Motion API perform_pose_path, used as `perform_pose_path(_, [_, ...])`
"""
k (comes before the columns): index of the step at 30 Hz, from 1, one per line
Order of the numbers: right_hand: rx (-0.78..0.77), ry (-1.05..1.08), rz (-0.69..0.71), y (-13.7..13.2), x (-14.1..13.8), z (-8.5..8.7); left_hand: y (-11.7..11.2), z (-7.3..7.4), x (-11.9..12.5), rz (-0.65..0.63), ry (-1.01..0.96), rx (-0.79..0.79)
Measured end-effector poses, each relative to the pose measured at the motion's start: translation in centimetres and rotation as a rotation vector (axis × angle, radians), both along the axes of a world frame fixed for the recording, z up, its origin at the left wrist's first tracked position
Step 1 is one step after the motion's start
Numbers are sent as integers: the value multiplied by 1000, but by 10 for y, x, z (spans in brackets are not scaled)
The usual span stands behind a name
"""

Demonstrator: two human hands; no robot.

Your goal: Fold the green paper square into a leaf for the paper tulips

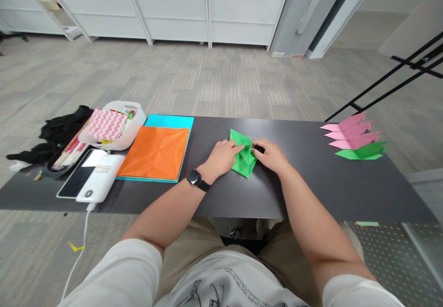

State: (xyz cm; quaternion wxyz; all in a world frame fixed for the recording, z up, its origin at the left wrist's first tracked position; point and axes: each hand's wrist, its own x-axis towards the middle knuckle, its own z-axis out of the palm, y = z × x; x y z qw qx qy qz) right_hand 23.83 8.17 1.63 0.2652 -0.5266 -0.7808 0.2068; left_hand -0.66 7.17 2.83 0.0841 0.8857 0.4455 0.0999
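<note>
A partly folded green paper [243,157] lies on the dark table [311,191] in front of me. My left hand [223,156] rests on its left side, fingers curled and pressing the paper down; a watch is on that wrist. My right hand [272,156] holds the paper's right edge, fingers pinched on a fold.
An orange sheet [155,152] lies on a cyan sheet [169,121] to the left. Further left are a white tray [134,132] of patterned papers, a phone [78,178], a white power bank [102,178] and a black cloth [64,125]. Folded pink and green paper pieces [356,138] sit at the far right.
</note>
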Motion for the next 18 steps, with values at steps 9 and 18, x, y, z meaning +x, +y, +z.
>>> perform_pose_path(9, [46,-4,-28,6,3,-14,0,-2,7,9,29,5])
perform_pose_path(18, [94,-20,35,4,6,-14,-3,11,1,22,5,-23])
